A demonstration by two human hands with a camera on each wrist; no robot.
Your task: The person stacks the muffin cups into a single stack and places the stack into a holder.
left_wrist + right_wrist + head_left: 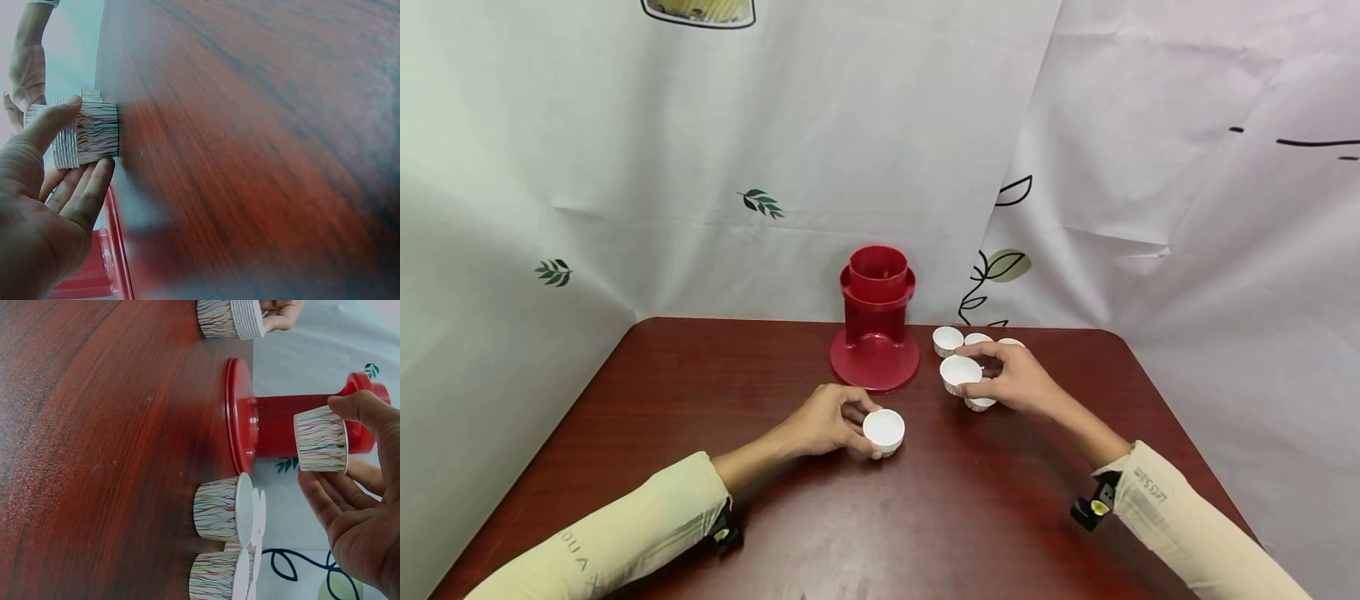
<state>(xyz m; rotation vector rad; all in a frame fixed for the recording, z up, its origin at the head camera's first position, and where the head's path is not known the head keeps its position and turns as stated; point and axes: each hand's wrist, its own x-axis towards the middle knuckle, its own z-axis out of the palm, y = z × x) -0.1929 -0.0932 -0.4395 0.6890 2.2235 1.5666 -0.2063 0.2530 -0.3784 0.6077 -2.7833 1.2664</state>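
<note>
My left hand (827, 421) grips a small stack of white paper baking cups (883, 431) between thumb and fingers, low over the front of the table. Seen from the left wrist, several nested rims and wavy coloured lines show on that stack (97, 132). To the right, my right hand (1021, 379) pinches a single paper baking cup (960, 372), lifted off the table. Its wavy-lined side (320, 440) faces the right wrist camera. More baking cups (948, 340) stand behind and beneath that hand, which partly hides them.
A red plastic stand (877, 325) with a round base and an upright cylinder stands at the back middle of the brown table (715, 358). Printed white fabric (820, 125) hangs just behind the table's back edge and along both sides.
</note>
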